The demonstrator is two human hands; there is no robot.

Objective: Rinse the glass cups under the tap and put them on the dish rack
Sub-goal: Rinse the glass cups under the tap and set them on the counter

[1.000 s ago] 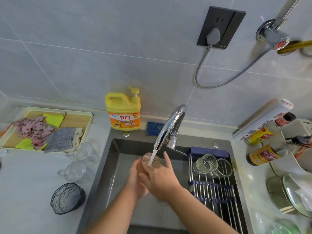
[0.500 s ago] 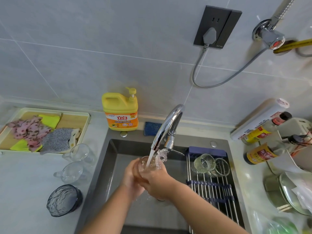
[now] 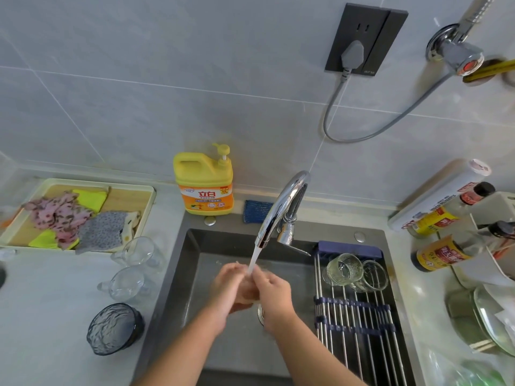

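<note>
the hands have sunk lower under the tap [image 3: 281, 207], left hand [image 3: 228, 285] and right hand [image 3: 274, 291] in a closed grip round the cup [image 3: 248, 292] mid-stream; rinsing, next likely a wet-glass carry to the rack [image 3: 354, 316].

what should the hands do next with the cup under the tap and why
Probably lift the glass cup out of the stream and carry it right to the dish rack. The left hand and right hand hold it under the running tap, two cups already lie on the rack, and two more cups wait on the counter.
</note>
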